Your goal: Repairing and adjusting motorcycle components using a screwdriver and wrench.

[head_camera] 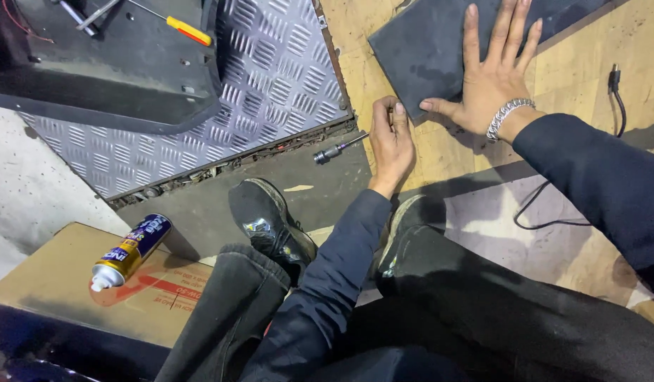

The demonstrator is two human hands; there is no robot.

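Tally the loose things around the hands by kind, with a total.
Screwdrivers: 2, one under the left hand at, one with an orange handle
Dark panels: 1, under the right hand at
Spray cans: 1, lying on the box
Cardboard boxes: 1
Black cables: 1
Total: 6

Matt dark slab [429, 42] on rough wood floor [588, 64]; embossed metal plate [270, 78]
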